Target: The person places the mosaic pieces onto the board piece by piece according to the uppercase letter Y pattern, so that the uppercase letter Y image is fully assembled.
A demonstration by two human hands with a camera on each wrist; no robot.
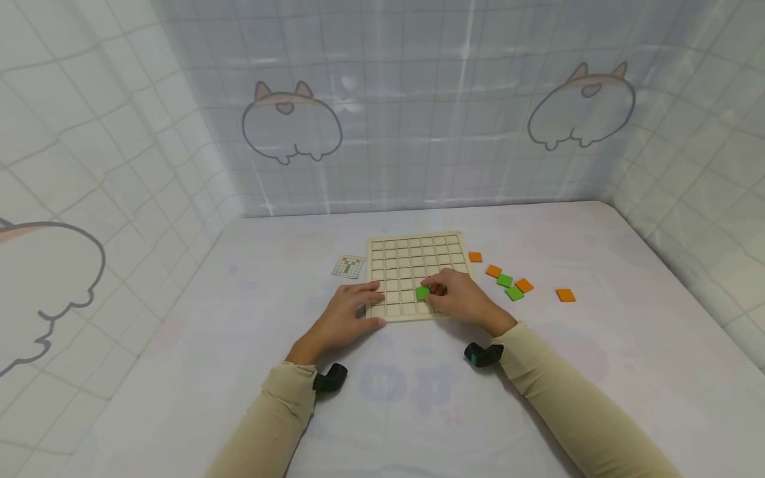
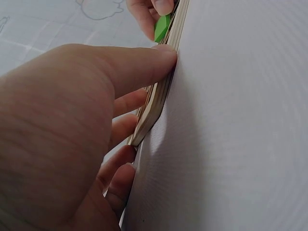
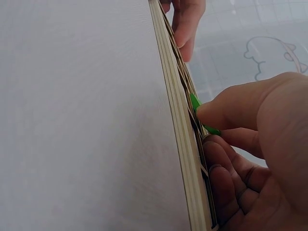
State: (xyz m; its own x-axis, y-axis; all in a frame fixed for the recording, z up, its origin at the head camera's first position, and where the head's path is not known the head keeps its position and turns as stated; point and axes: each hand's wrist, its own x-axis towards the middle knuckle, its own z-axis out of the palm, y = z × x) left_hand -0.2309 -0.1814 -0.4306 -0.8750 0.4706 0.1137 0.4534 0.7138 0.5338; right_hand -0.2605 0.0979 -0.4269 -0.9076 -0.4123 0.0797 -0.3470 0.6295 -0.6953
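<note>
A green square tile sits on the wooden grid board, in the second row from the near edge, roughly at the middle of that row. The right hand pinches it between thumb and fingertips; in the right wrist view the tile stands tilted against the grid ribs rather than lying flat in a cell. The left hand rests on the board's near-left corner, thumb pressed to the near edge and fingers laid over the left rim, grasping nothing else.

The board lies flat on the pale surface, with open room on all sides; the curtain walls stand well back. A small pattern card lies just left of the board's far corner.

Right of the board lie six loose tiles: four orange tiles and two green tiles, scattered near one another, the farthest orange one set apart.
</note>
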